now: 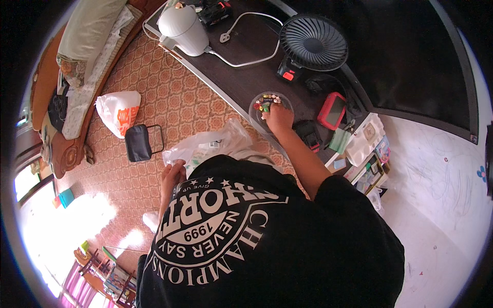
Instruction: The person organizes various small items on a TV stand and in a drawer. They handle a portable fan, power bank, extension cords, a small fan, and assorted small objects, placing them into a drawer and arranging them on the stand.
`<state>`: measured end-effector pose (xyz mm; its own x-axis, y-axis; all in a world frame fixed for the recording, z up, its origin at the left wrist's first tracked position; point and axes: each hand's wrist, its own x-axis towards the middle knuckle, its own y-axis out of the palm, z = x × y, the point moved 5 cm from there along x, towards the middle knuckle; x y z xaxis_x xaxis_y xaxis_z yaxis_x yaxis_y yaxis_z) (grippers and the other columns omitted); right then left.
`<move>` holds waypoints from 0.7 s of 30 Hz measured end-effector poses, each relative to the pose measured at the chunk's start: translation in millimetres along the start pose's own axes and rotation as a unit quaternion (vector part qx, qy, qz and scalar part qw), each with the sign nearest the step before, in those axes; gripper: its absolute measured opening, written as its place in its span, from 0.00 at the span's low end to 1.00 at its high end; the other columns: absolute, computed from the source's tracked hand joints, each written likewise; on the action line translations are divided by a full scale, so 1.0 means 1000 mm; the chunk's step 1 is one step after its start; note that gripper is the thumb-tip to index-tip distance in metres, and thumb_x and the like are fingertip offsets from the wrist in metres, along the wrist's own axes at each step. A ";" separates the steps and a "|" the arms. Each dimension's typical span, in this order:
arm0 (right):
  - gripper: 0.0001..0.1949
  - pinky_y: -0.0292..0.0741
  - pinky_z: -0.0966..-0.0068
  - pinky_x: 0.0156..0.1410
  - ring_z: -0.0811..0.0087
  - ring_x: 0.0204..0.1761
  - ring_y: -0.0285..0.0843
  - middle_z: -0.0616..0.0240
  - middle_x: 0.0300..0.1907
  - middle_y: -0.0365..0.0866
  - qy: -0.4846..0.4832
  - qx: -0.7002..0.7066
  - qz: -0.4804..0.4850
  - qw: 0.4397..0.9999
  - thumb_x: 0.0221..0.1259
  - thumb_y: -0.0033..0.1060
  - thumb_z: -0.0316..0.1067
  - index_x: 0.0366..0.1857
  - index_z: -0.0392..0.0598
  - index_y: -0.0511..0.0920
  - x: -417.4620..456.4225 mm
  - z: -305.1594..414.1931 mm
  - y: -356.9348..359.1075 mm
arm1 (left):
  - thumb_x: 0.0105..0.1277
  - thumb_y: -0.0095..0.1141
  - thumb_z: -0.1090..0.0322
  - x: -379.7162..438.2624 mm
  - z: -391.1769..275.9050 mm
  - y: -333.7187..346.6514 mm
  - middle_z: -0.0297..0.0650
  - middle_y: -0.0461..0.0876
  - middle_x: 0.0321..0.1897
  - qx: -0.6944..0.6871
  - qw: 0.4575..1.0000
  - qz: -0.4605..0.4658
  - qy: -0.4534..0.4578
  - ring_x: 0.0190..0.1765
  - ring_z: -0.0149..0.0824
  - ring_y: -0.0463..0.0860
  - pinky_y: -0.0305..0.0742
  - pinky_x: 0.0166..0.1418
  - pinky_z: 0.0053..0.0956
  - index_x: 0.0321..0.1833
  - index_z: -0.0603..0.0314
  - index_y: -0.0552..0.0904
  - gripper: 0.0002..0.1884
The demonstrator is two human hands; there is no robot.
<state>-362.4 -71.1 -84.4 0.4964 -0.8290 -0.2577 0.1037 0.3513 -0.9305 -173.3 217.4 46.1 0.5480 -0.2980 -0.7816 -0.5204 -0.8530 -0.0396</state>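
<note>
My right hand (pixel 279 118) reaches into a round clear plastic dish (pixel 253 122) at the near edge of the dark tabletop. Small colourful pieces (pixel 271 98) lie in the dish, and my fingertips are at a green one (pixel 266 109). Whether they grip it is hidden by the hand. My left hand (pixel 175 174) is lower, beside my body, with its fingers curled on the edge of a translucent plastic bag (pixel 210 144). The bag spreads in front of me and bears some green print. My black shirt covers its lower part.
On the dark cabinet top (pixel 246 50) stand a white kettle (pixel 183 30) with a corded plug, a black fan (pixel 314 44), a red-framed device (pixel 332 110) and a black battery charger (pixel 307 134). A small folding stool (pixel 138 142) and a white bag (pixel 119 111) rest on the patterned floor.
</note>
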 end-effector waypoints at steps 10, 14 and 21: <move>0.14 0.73 0.68 0.42 0.60 0.38 0.78 0.58 0.33 0.79 -0.005 0.309 -0.005 0.951 0.45 0.59 0.41 0.35 0.47 0.76 -0.003 -0.015 -0.020 | 0.59 0.55 0.61 -0.002 -0.003 0.006 0.29 0.65 0.09 -0.079 0.992 0.096 -0.002 0.12 0.21 0.62 0.54 0.16 0.16 0.33 0.61 0.77 0.10; 0.12 0.73 0.70 0.40 0.63 0.36 0.78 0.59 0.33 0.79 -0.092 0.377 0.075 0.919 0.47 0.58 0.38 0.35 0.45 0.75 -0.034 0.048 -0.083 | 0.61 0.54 0.59 0.004 -0.029 0.027 0.24 0.68 0.13 0.134 0.989 0.053 0.047 0.12 0.18 0.60 0.50 0.16 0.14 0.39 0.60 0.81 0.12; 0.11 0.71 0.70 0.33 0.61 0.29 0.76 0.58 0.29 0.77 -0.297 0.356 0.082 0.882 0.48 0.58 0.35 0.34 0.44 0.72 -0.096 0.154 -0.125 | 0.54 0.62 0.68 -0.022 -0.060 0.073 0.29 0.77 0.23 0.198 0.957 0.101 0.187 0.26 0.17 0.70 0.64 0.27 0.10 0.38 0.67 0.81 0.11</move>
<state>-290.3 32.1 97.0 0.8972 -0.4416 0.0059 0.3988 0.8045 -0.4402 -184.3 136.1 97.8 0.5674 -0.6353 -0.5239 -0.8073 -0.5545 -0.2020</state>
